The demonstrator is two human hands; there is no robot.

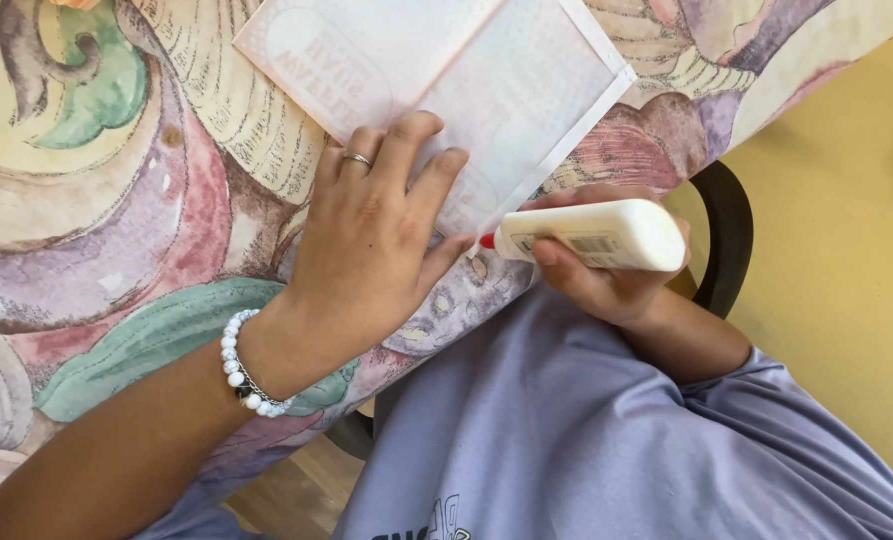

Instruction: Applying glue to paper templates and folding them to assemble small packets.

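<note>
Head camera looks steeply down, close over table edge (117, 230) and lap.

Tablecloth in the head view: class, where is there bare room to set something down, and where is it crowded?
Free: the tablecloth left of the left hand and card. Crowded: the table edge, where the right hand holds the glue bottle at the card's corner.

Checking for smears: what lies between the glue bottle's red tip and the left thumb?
Head view: only a short bare strip of the patterned tablecloth separates the glue bottle tip from the left hand.
</note>
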